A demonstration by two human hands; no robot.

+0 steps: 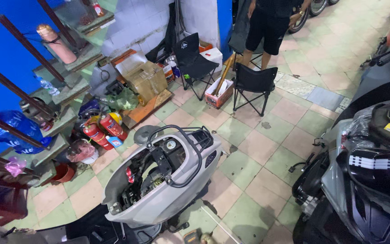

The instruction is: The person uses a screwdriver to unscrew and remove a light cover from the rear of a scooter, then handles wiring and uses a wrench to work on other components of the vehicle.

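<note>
Below us, at six o'clock, the grey scooter is standing with its seat off and its open bay showing; its front end is running out of the bottom edge, and the parts inside are too tangled for us to make out. We are not seeing either of our hands, so we cannot tell how the fingers are set. At nine o'clock two red fire extinguishers are leaning together. Toward twelve, two black folding chairs are standing apart. Behind them, a person in black shorts is being cut off above the waist. At three o'clock, a dark scooter is showing only in part.
</note>
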